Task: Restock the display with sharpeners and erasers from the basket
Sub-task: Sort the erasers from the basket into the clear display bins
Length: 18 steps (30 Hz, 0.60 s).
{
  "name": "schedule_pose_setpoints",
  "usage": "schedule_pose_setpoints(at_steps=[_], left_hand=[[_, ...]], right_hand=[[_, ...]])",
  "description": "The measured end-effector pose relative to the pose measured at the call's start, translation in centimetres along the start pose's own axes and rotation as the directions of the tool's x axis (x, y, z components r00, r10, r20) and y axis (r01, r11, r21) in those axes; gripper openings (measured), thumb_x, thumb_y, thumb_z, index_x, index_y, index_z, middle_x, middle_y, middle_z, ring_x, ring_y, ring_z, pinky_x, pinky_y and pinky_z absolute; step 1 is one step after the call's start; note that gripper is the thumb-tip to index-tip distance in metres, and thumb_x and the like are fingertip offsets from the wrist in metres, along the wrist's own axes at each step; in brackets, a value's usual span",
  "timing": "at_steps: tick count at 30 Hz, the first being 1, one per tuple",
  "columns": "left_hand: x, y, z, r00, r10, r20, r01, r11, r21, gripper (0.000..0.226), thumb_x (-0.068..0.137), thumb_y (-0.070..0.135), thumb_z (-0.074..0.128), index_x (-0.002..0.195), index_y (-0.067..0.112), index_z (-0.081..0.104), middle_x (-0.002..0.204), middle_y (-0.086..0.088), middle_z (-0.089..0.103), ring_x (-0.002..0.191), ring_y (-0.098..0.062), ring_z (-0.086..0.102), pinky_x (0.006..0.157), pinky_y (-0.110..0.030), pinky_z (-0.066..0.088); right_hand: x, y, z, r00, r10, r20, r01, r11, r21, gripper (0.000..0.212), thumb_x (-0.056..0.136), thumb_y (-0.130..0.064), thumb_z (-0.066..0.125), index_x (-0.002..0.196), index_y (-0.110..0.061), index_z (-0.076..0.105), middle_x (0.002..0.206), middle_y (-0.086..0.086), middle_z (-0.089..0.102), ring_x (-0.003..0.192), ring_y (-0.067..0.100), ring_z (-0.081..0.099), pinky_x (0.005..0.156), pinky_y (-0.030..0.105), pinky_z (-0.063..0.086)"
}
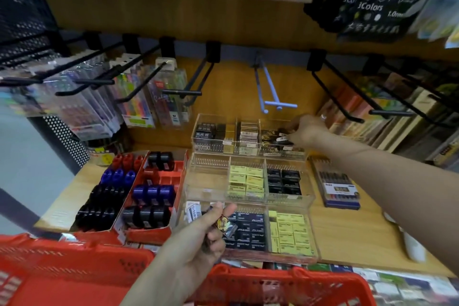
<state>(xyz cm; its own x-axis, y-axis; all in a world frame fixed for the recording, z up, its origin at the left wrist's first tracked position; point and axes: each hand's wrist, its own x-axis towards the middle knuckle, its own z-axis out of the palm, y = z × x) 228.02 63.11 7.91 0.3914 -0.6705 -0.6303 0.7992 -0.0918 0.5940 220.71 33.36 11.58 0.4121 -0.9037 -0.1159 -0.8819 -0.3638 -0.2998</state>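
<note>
Erasers, small dark packs with white barcode labels [283,137], sit at the right hand's [306,131] fingertips, over the rightmost compartment of the top tier of the clear acrylic display [248,136]. Right fingers are curled, pinching what looks like one or two of those packs; exact count too blurred to tell. Packs' long axis runs roughly left-right, along the tier, and they sit just left of the fingers, so the drop looks like a short move down and left into that compartment, which already holds similar dark/gold packs. Right hand is clearly the nearer one to the top tier. Left hand [198,233] is low and near the front tier, fingers curled round a few more small items, one with a yellow-orange print [222,222] and something in clear wrap; can't tell what exactly. It hovers over the front tier's left compartment, just above the red basket [74,266], whose rim fills the bottom of the view. Middle tier: left compartment looks bare, yellow erasers [246,180] centre, black ones [284,181] right. Front tier has black and yellow packs too. Left of the display, red trays [171,176] hold sharpeners [154,194] in red, blue and black rows. Pen set box [340,189] lies right of the display on the desk [347,231]. Empty hooks [181,93] hang above.
</note>
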Motion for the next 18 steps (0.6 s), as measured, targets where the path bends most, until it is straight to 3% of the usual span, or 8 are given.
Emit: schedule_pose_setpoints(at_steps=[3, 6, 10, 12, 15, 18], left_hand=[[0.5, 0.1, -0.6, 0.999, -0.029, -0.013, 0.029, 0.999, -0.034, 0.018, 0.091, 0.014, 0.065, 0.108, 0.016, 0.06, 0.101, -0.008, 0.076, 0.044, -0.005, 0.034, 0.035, -0.015, 0.032], [1.5, 0.1, -1.5, 0.997, -0.059, -0.041, 0.054, 0.992, -0.114, 0.027, 0.094, 0.011, 0.061, 0.12, 0.005, 0.059, 0.1, -0.012, 0.076, 0.039, -0.004, 0.037, 0.033, -0.015, 0.034], [2.4, 0.3, -2.4, 0.998, -0.053, -0.037, 0.048, 0.989, -0.139, 0.028, 0.094, 0.012, 0.06, 0.121, 0.003, 0.061, 0.103, -0.011, 0.076, 0.038, -0.004, 0.037, 0.033, -0.016, 0.033], [2.5, 0.4, -2.5, 0.999, -0.05, -0.018, 0.047, 0.988, -0.144, 0.032, 0.092, 0.013, 0.061, 0.123, 0.004, 0.06, 0.104, -0.01, 0.076, 0.038, -0.004, 0.038, 0.033, -0.016, 0.034], [2.7, 0.6, -2.4, 0.999, -0.051, -0.001, 0.051, 0.986, -0.157, 0.049, 0.084, 0.011, 0.066, 0.132, 0.01, 0.057, 0.112, -0.007, 0.071, 0.037, -0.005, 0.039, 0.032, -0.018, 0.034], [3.0, 0.5, -2.4, 0.999, -0.04, 0.012, 0.041, 0.984, -0.173, 0.065, 0.084, 0.007, 0.065, 0.144, 0.02, 0.043, 0.108, -0.016, 0.074, 0.036, -0.007, 0.041, 0.031, -0.019, 0.035]], right_hand=[[-0.1, 0.3, -0.8, 1.0, 0.02, 0.018, -0.021, 0.996, 0.086, 0.02, 0.088, -0.025, 0.07, 0.107, -0.019, 0.071, 0.11, 0.001, 0.065, 0.096, 0.019, 0.062, 0.084, 0.026, 0.052], [0.0, 0.1, -0.9, 0.999, -0.01, 0.04, 0.003, 0.988, 0.153, 0.014, 0.089, -0.029, 0.07, 0.102, -0.022, 0.071, 0.106, -0.004, 0.065, 0.095, 0.016, 0.06, 0.079, 0.027, 0.05], [0.3, -0.9, 0.1, 0.987, -0.064, -0.147, 0.096, 0.97, 0.224, 0.01, 0.096, -0.027, 0.061, 0.102, -0.036, 0.063, 0.095, -0.011, 0.051, 0.084, 0.013, 0.051, 0.068, 0.023, 0.04], [0.7, -1.1, 1.3, 0.984, -0.071, -0.166, 0.11, 0.963, 0.245, 0.013, 0.096, -0.02, 0.061, 0.096, -0.033, 0.059, 0.092, -0.01, 0.055, 0.084, 0.014, 0.052, 0.069, 0.021, 0.041], [2.0, -1.1, 3.1, 0.983, -0.071, -0.172, 0.125, 0.937, 0.328, 0.015, 0.093, -0.006, 0.062, 0.089, -0.021, 0.064, 0.108, 0.001, 0.064, 0.103, 0.022, 0.059, 0.085, 0.018, 0.04], [2.5, -1.6, 3.3, 0.984, -0.047, -0.171, 0.096, 0.951, 0.293, 0.011, 0.095, -0.007, 0.06, 0.089, -0.016, 0.058, 0.09, -0.004, 0.054, 0.091, 0.016, 0.05, 0.075, 0.014, 0.039]])
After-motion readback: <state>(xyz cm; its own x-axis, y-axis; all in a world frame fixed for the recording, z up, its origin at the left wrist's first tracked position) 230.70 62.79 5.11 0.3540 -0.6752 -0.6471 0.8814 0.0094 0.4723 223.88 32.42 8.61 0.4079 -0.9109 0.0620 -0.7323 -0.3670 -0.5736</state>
